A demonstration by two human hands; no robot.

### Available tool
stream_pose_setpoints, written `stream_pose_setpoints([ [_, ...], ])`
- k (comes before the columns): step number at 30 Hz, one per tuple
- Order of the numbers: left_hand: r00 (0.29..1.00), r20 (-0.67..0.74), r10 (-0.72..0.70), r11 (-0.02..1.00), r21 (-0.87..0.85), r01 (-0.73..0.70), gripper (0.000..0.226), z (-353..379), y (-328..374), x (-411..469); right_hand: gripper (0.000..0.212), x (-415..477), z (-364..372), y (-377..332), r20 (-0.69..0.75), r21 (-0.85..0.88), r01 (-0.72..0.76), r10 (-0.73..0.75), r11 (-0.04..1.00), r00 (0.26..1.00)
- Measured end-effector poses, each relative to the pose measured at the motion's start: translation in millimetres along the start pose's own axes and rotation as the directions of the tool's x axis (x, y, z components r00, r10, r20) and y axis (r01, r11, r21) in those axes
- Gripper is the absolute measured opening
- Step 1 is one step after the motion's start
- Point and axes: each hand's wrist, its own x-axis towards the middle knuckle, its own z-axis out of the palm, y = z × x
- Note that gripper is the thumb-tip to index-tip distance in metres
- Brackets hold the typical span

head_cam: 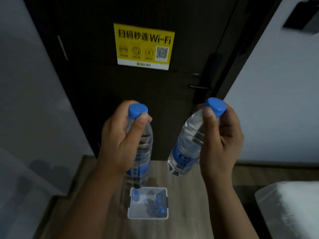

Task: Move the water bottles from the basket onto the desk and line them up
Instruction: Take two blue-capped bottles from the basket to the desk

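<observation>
Left hand [119,140] is clamped round the neck and shoulder of one water bottle [143,149], thumb tip just under its blue cap [138,110]. This bottle hangs roughly upright.

Right hand [222,144] is clamped on a second bottle [185,149] the same way, thumb against the side of its blue cap [214,106]. It is tilted, base swung left and cap to the right.

The hands are apart and the two bottles don't touch. Both are clear with blue labels (label text too blurred to read).

Both are held in the air above the basket [167,202], a white square tub on the wooden floor [186,204], near centre. Inside it, three more bottles [158,201] show by their blue caps: one at the far-left corner, two along the right side.

Far side: dark door [103,92] with a yellow Wi-Fi sticker [144,46] carrying a QR code, and a door handle [198,87] at its right edge. Pale walls flank it left and right. A white padded corner [290,207] sits near right; I can't tell what it is. No desk can be made out in this view.
</observation>
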Motion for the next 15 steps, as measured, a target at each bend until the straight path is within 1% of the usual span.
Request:
stream_pose_setpoints([
  [3,0.997,-0.032,0.064,0.998,-0.020,-0.064,0.031,-17,33,8,0.038,12,1,-41,-0.012,0.048,0.068,-0.068,0.997,0.998],
  [7,0.995,-0.048,0.086,0.991,-0.097,-0.090,0.024,-39,68,11,0.032,15,3,-82,-0.016,0.085,0.128,-0.127,0.988,0.992],
  [9,0.993,-0.037,0.109,0.986,-0.123,-0.113,0.024,-48,82,10,0.029,14,4,-97,-0.019,0.090,0.136,-0.135,0.987,0.991],
  [12,0.988,-0.009,0.156,0.981,-0.112,-0.156,0.027,-59,96,6,0.028,9,5,-111,-0.037,0.114,0.144,-0.140,0.983,0.989],
  [15,0.986,-0.021,0.163,0.980,-0.113,-0.164,0.030,-68,102,3,0.028,5,8,-118,-0.005,0.116,0.140,-0.140,0.983,0.990],
])
